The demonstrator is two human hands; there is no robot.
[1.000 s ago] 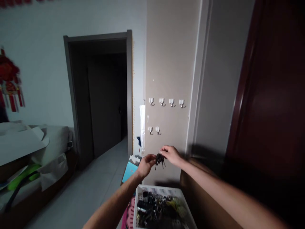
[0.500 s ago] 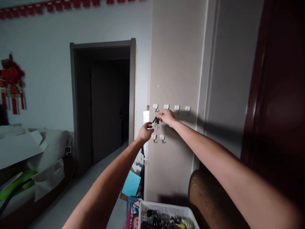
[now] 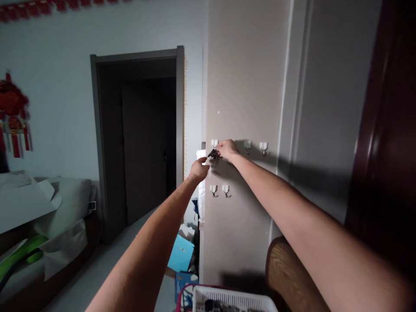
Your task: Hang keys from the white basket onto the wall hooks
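Note:
My right hand (image 3: 227, 148) pinches a small bunch of keys (image 3: 212, 154) with dark heads, right at the leftmost upper wall hook (image 3: 215, 142). Whether the ring is over that hook's metal prong cannot be made out. From the left, my left hand (image 3: 199, 169) reaches in, its fingertips at the blade of one key and seemingly gripping it. Behind my right hand another hook of the upper row is covered. Two more white hooks, a middle one (image 3: 248, 146) and a far right one (image 3: 264, 147), show with nothing hanging on them.
Below are two lower hooks (image 3: 219, 190) on the beige panel (image 3: 243, 242). A white plastic basket (image 3: 234, 294) of dark items stands at the bottom, beside a wooden rounded piece (image 3: 289, 273). Left are a doorway (image 3: 180, 121) and a sofa (image 3: 74, 195).
Both hands have risen with the keys, bringing them up to the leftmost upper hook. The view has shifted slightly, and the basket sits lower in the picture.

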